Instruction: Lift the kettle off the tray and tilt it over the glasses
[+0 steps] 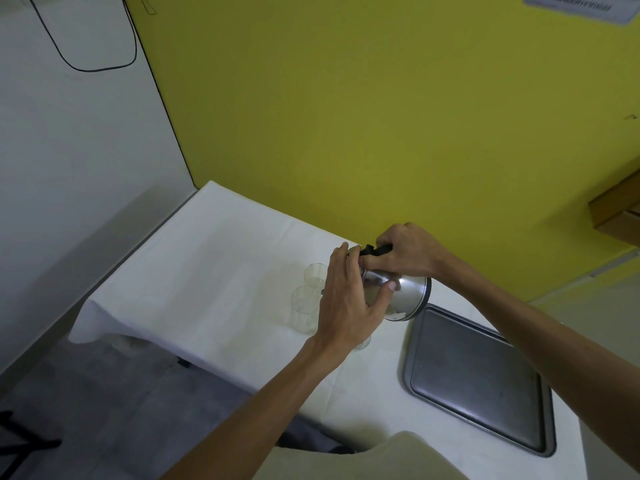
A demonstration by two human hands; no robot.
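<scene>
Right hand (408, 252) curled round black handle (375, 251) of tilted steel kettle (403, 294); left hand (346, 299) pressing its side, fingers (388, 289) spread wide. Clear glasses (304, 308) just left of kettle, metal tray (478, 379) near its right, on white tabletop (214, 271).

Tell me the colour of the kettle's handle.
Black, on the steel kettle; the head view shows it.

Sign (585, 6) cut off at top edge, third glass (364, 342) mostly hidden behind left hand (346, 299)
</scene>
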